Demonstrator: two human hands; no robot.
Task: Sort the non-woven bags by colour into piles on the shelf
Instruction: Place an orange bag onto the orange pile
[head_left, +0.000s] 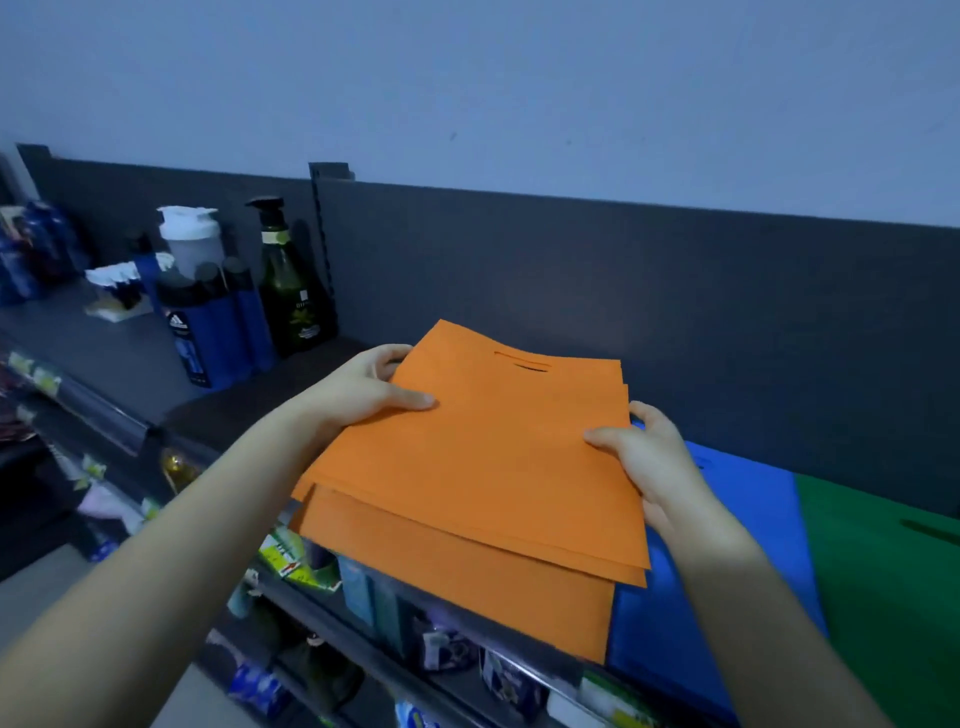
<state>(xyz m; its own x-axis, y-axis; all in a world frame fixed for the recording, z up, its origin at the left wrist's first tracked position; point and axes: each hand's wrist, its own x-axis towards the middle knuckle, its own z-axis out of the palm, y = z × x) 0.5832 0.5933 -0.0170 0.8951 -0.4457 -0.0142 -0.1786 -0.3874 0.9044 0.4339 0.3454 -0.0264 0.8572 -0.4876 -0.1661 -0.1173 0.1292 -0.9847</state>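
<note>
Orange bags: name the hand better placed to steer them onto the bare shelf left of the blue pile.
Left, probably. The left hand grips the orange bags at the edge over bare shelf; the right hand sits above the blue pile.

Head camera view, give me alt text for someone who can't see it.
A left hand and a right hand grip a stack of orange bags by its sides at a dark shelf. A blue pile and a green pile lie to the right; bottles stand at the left.
</note>
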